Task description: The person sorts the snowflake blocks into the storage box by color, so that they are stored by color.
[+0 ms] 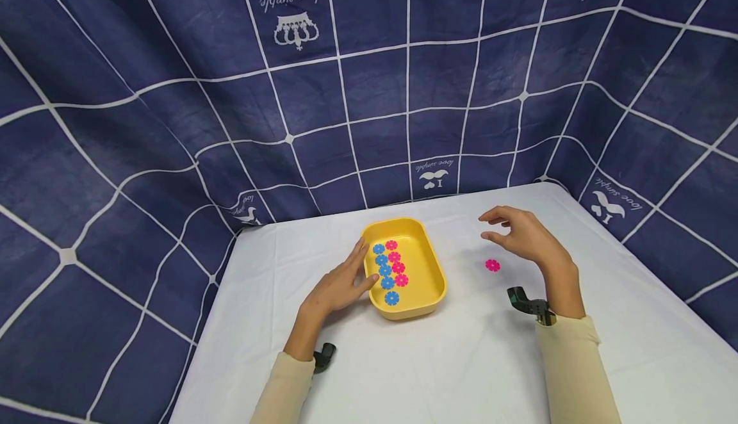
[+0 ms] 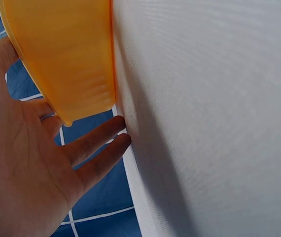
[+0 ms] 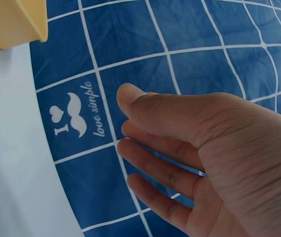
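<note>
A yellow tray stands on the white table, with a row of blue flower-shaped pieces beside a row of pink ones inside. My left hand rests along the tray's left side, its thumb over the rim. The left wrist view shows that hand's lower fingers extended outside the tray near the tabletop. To the right, my right hand hovers above the table, fingers loosely bent and thumb apart, holding nothing. Just below it on the table lies a single pink flower-shaped piece.
A white cloth covers the table. Dark blue curtains with white grid lines rise behind the table and at both sides. Each wrist wears a black camera mount, the right one jutting inward over the table.
</note>
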Tool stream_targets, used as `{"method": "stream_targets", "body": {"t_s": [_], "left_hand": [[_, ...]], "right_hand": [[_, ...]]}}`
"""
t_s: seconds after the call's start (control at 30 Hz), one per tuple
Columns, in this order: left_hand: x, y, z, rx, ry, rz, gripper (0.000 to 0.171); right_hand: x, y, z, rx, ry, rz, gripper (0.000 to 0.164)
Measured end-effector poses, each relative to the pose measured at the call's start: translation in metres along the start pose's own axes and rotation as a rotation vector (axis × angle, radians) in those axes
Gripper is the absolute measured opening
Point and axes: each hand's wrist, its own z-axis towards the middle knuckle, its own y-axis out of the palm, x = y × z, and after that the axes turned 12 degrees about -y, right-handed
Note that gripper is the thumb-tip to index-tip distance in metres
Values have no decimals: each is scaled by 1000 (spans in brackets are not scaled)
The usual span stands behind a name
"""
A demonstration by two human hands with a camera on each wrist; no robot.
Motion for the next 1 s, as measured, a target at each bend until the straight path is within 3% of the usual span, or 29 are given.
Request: {"method": "stream_targets", "body": {"t_s": [0.57,1.0], "left_hand": [[0,0,-1,-8,-19,7,87],[3,-1,0,-10,-15,2,86]], "right_hand": [[37,24,0,-92,38,40,38],[53,34,-3,-220,162,106,41]]}}
